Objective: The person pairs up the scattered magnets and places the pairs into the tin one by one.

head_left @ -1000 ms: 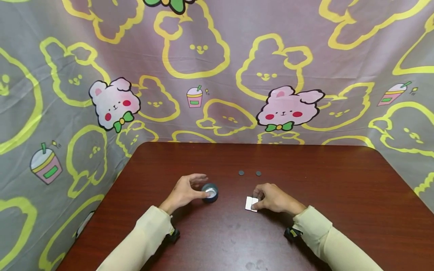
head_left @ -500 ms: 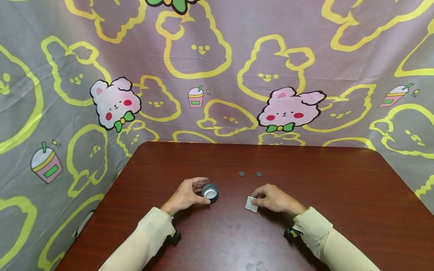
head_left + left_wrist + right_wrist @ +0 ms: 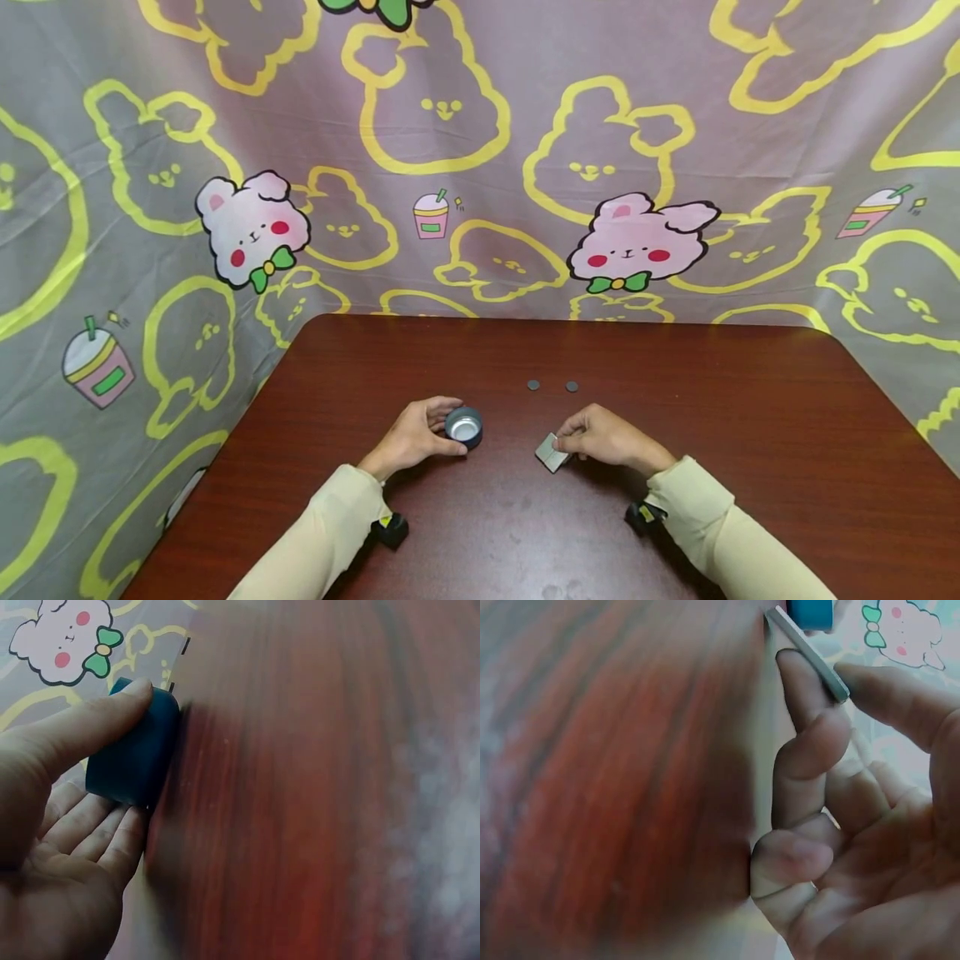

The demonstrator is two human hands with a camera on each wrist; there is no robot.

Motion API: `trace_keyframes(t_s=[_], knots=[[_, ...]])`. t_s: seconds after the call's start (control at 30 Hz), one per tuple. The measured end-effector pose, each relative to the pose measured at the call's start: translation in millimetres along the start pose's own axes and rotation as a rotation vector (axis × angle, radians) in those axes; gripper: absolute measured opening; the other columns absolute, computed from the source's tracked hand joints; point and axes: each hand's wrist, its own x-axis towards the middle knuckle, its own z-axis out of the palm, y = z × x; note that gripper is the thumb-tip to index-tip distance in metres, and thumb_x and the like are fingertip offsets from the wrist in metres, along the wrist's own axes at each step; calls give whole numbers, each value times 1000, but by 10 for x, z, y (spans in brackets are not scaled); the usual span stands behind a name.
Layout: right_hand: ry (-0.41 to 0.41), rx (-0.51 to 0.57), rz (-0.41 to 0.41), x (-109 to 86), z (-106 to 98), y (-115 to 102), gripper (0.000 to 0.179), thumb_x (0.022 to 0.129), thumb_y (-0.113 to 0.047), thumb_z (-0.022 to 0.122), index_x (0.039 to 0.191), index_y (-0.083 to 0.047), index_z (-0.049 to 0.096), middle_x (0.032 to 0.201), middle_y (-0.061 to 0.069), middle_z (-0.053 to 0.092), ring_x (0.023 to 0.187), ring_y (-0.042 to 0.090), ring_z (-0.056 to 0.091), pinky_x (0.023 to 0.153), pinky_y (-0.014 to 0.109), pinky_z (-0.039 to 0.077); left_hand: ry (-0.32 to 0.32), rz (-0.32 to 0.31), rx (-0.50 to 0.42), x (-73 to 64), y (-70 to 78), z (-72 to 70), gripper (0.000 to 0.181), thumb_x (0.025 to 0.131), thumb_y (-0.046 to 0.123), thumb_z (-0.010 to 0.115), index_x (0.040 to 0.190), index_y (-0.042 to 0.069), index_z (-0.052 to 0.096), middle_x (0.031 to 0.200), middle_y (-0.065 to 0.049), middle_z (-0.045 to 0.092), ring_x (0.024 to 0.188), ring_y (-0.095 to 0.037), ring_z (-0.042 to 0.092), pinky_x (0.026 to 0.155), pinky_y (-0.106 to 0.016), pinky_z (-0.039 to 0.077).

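My left hand (image 3: 411,437) holds a small round dark blue cup (image 3: 464,427) with a silvery inside, open side up on the table. In the left wrist view the thumb lies along one side of the blue cup (image 3: 133,754), and the fingers are on the other side. To the right, my right hand (image 3: 609,435) pinches a thin grey square plate (image 3: 552,453) with a line across its middle. The plate is tilted, with thumb and index finger at its edge. Edge-on in the right wrist view, the plate (image 3: 810,654) looks thin and flat.
Two small dark discs (image 3: 533,385) lie side by side farther back on the brown wooden table (image 3: 720,375). A curtain (image 3: 480,192) with cartoon rabbits hangs behind the table and at both sides. A black strapped device (image 3: 391,528) is on each wrist.
The right hand has tilted and turned the plate, which looked white and flat before and now looks grey. The left thumb has moved from the cup's inside to its near outer side.
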Motion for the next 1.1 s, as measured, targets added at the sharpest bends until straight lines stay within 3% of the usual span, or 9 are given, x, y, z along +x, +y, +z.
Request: trace_keyframes(t_s=[0.6, 0.73, 0.9, 1.1], knots=[[1, 124, 54, 99, 16, -15, 22, 92, -18, 69, 97, 3, 76, 87, 6, 73, 67, 15, 63, 64, 30, 53, 18, -24, 2, -14, -50, 21, 66, 71, -2, 88, 129, -8, 59, 124, -21, 64, 115, -35, 62, 98, -40, 52], [9, 137, 67, 122, 26, -50, 22, 93, -19, 69, 97, 2, 76, 85, 3, 72, 66, 14, 62, 60, 26, 50, 25, -40, -3, -15, -54, 20, 66, 70, -3, 89, 129, -7, 60, 124, -19, 65, 115, -33, 62, 98, -41, 52], [33, 132, 84, 155, 41, -99, 21, 93, -20, 69, 97, -1, 77, 76, 1, 70, 62, 12, 59, 49, 19, 37, 22, -35, -3, -5, -48, 18, 65, 70, -2, 89, 128, -6, 60, 122, -18, 66, 113, -32, 63, 97, -39, 52], [35, 179, 111, 201, 50, -164, 23, 94, -21, 69, 100, 0, 77, 78, 3, 71, 62, 12, 58, 50, 20, 39, 9, -13, -5, 1, -46, 6, 64, 71, -3, 88, 128, -8, 59, 121, -20, 65, 113, -34, 63, 97, -41, 52]])
